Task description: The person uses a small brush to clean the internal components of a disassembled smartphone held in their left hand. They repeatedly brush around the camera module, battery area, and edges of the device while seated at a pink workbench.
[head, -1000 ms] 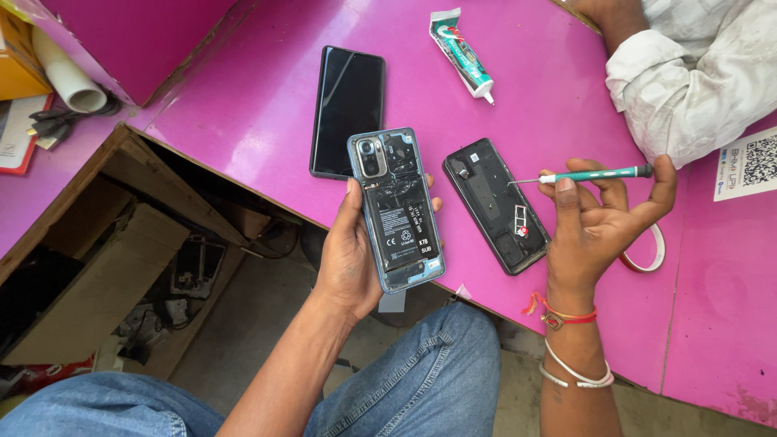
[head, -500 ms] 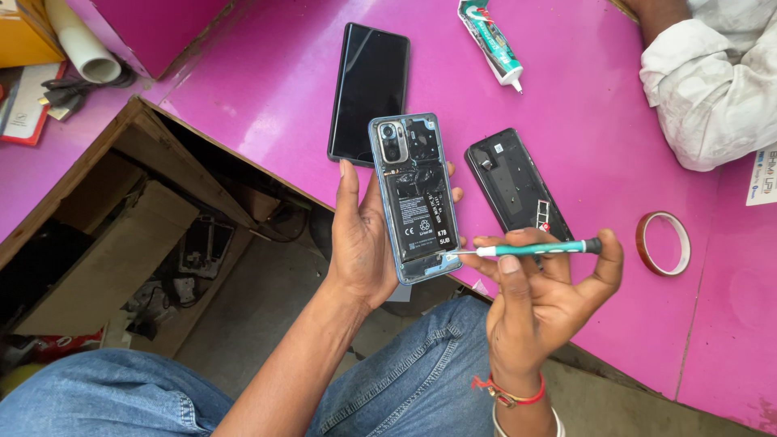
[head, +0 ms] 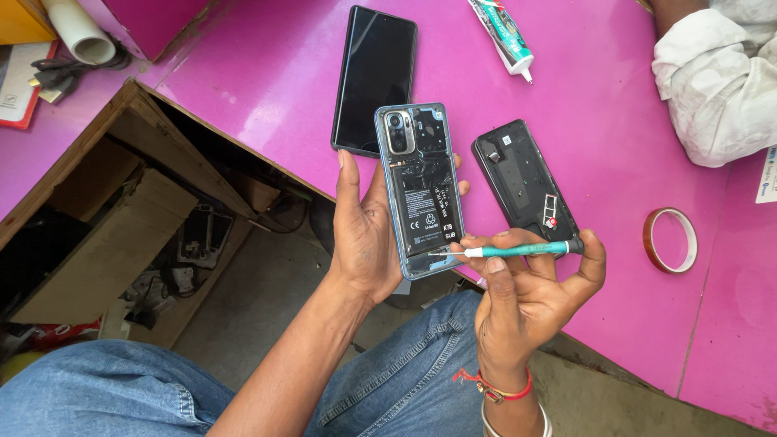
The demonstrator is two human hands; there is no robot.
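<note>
Phone (head: 421, 194), back cover already off, sits gripped in your left hand (head: 364, 235) above the pink table (head: 267, 81); your right hand (head: 526, 283) pinches a screwdriver (head: 518, 250), tip at its lower screws, not yet removed.

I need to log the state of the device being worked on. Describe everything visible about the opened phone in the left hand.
The opened phone is a slim rectangle with a light blue frame and its back cover off. A camera module sits at its upper left, dark boards and shielding beside it, and a large black battery with white markings fills the middle. The left hand holds it upright above the edge of the pink table, fingers wrapped behind it. The thin metal tip of the teal screwdriver, held by the right hand, meets its lower right part.
</note>
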